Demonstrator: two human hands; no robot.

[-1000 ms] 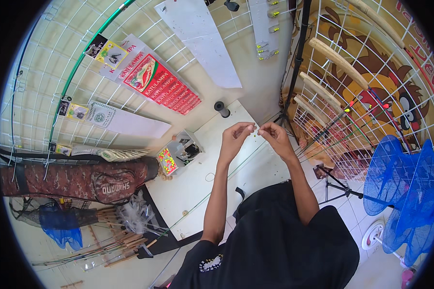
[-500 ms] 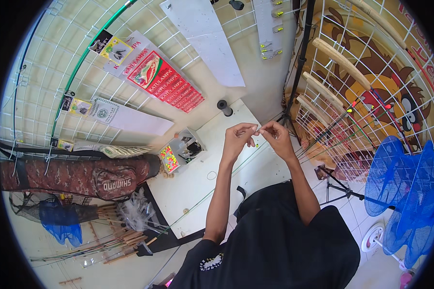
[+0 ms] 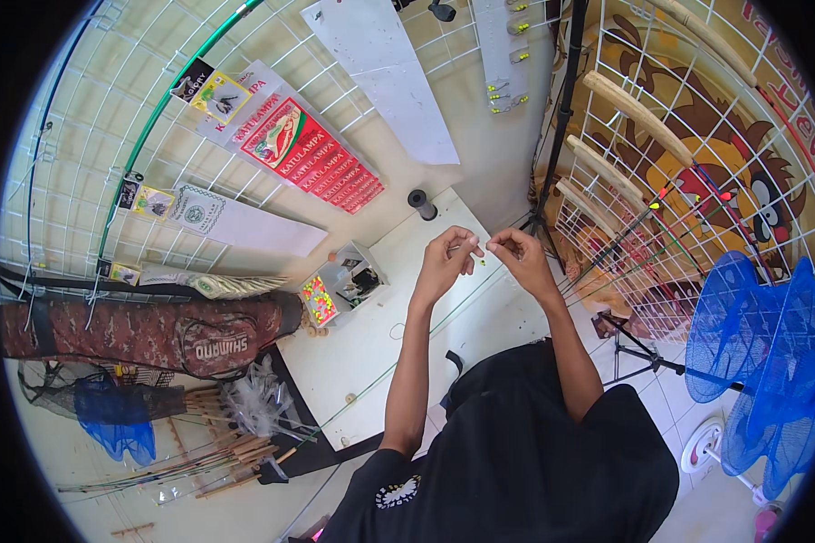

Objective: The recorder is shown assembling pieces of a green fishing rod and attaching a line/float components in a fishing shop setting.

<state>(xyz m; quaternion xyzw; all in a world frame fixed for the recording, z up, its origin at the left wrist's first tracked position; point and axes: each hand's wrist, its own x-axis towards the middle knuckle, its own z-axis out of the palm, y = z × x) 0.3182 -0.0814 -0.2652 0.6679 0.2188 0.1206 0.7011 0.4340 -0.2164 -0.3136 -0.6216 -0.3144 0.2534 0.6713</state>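
My left hand (image 3: 445,263) and my right hand (image 3: 518,258) meet above a white table (image 3: 371,344), fingertips pinched close together. Between them sits a tiny yellowish bead or float (image 3: 483,262) on a thin fishing line, too small to see well. A thin green rod or line (image 3: 398,362) runs slanting across the table beneath my hands. A black spool (image 3: 421,204) stands at the table's far corner. A small compartment box (image 3: 340,290) with bright pink and yellow bits lies left of my left hand.
Wire grid walls hold packets and a red card (image 3: 312,154) on the left and rods and floats (image 3: 625,118) on the right. A camouflage rod bag (image 3: 145,330) lies at left, blue nets (image 3: 761,335) at right, a black tripod (image 3: 638,348) beside my right arm.
Both hands stay pinched together above the table; they have shifted slightly, with the camera view tilting a little.
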